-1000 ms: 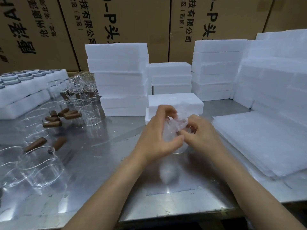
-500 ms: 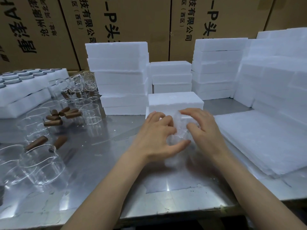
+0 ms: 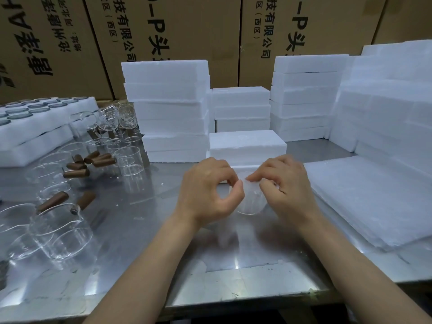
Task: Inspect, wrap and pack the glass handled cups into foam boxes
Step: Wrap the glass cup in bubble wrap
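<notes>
- Glass cup (image 3: 251, 202), half swaddled in a thin white foam sheet (image 3: 251, 183), sits between two bare hands just above the steel table (image 3: 140, 230), in front of a closed foam box (image 3: 247, 142).
- Left hand (image 3: 205, 190) curls round the cup's left side, thumb and forefinger pinched together at the wrap's top edge.
- Right hand (image 3: 287, 183) covers the right side, its fingertips pressing the sheet down onto the rim; all fingers are closed on the wrapped cup.
- Only the cup's clear lower edge shows; I cannot tell where its handle is.
- Risk, as I judge it: the wrap looks loose at the top, so it may spring open if either pinch lets go.
- Smooth glass inside slippery foam could slide out downward and strike the hard metal.
- Squeezing harder to stop that could stress a thin wall or the hidden handle.
- Unwrapped glass cups with brown handles (image 3: 77, 173) crowd the table's left side, several touching; a careless left elbow could knock them together.
- Table surface is reflective sheet metal, scuffed and dotted with foam crumbs.
- A pile of flat foam sheets (image 3: 374, 202) lies at the right.
- Stacks of white foam boxes (image 3: 166, 108) stand behind, and printed cardboard cartons (image 3: 187, 26) form the back wall.
- A foam tray holding round lids (image 3: 35, 120) sits far left.
</notes>
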